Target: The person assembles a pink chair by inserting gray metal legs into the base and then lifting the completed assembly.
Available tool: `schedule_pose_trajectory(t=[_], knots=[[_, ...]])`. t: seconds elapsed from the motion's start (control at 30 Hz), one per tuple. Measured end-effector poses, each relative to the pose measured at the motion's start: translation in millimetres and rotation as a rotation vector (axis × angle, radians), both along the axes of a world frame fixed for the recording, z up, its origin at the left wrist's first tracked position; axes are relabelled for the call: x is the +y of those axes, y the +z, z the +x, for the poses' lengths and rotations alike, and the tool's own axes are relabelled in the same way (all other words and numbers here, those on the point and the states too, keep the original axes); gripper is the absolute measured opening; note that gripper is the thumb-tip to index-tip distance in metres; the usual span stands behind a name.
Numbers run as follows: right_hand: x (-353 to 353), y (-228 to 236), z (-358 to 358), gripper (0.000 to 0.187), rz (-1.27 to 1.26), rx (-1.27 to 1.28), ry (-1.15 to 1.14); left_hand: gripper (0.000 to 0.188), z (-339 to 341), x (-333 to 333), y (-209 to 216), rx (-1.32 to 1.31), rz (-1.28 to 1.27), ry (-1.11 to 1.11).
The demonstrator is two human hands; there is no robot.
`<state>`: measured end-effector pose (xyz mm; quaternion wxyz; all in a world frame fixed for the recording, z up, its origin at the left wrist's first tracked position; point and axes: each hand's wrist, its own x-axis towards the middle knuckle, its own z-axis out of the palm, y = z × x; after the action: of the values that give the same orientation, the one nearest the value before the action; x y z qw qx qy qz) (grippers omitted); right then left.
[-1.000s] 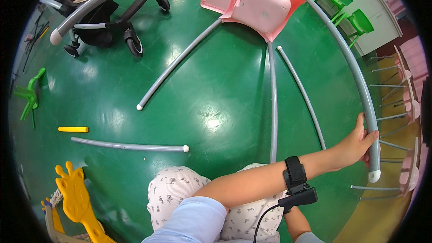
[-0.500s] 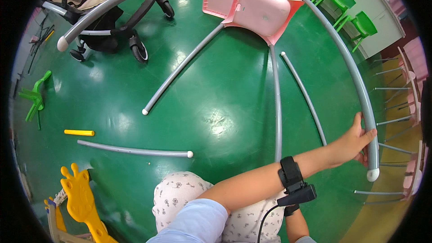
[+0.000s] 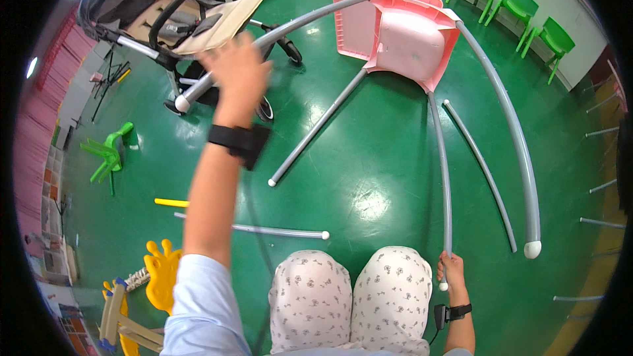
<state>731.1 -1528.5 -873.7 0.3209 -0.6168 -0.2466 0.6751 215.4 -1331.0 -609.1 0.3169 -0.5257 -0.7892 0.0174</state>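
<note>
A pink plastic chair (image 3: 409,39) lies tipped over on the green floor, with long grey tube legs fanning out toward me. My left hand (image 3: 239,76), blurred, is raised in front of the upper left leg (image 3: 310,14), its fingers looking spread. Whether it touches that tube is unclear. My right hand (image 3: 451,267) is closed around the leg (image 3: 444,171) just right of my knees, near its white end cap. Another leg (image 3: 511,115) curves down at the right, and one more (image 3: 316,128) slants down to the left; no hand is on either.
Loose grey tubes lie on the floor at right (image 3: 481,175) and left (image 3: 280,231), with a yellow rod (image 3: 170,202). A stroller (image 3: 191,26) stands far left, above a toppled green chair (image 3: 111,151) and a yellow giraffe-shaped piece (image 3: 161,277). Green chairs (image 3: 517,1) line the far right.
My left hand has let go of the right-hand leg and swung across to the upper left one. My right hand now shows on the near leg. The whole view has shifted.
</note>
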Motion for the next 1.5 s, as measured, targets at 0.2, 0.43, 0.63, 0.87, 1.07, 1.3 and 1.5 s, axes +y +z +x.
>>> schedule_pose_trajectory(t=[0.2,0.43,0.63,0.87,1.07,1.3,1.5], knots=[[-1.9,0.6,-26.3,0.034,0.032,-0.153,0.006,0.034,-30.6,-4.2,20.3,-0.404,-0.353,-0.358],[-0.9,-34.0,-12.1,0.046,0.211,-0.972,0.14,0.031,35.0,-24.0,51.8,-0.596,-0.566,-0.326],[28.0,-45.0,-8.7,0.042,-0.114,0.203,-0.019,0.028,49.9,-26.8,47.4,-0.642,-0.543,-0.266],[31.0,-69.2,-14.7,0.048,0.382,-0.943,0.05,0.028,46.3,-13.1,47.8,-0.695,-0.557,-0.226],[51.5,-20.8,-3.5,0.035,-0.009,0.051,-0.033,0.032,22.9,0.4,50.5,-0.705,-0.546,-0.298],[63.9,95.9,8.4,0.034,-0.152,0.279,-0.028,0.029,-9.5,2.9,70.1,-0.856,-0.567,-0.24],[74.8,204.4,-4.6,0.035,-0.167,0.174,-0.1,0.028,-16.1,35.3,98.7,-0.757,-0.591,-0.194]])
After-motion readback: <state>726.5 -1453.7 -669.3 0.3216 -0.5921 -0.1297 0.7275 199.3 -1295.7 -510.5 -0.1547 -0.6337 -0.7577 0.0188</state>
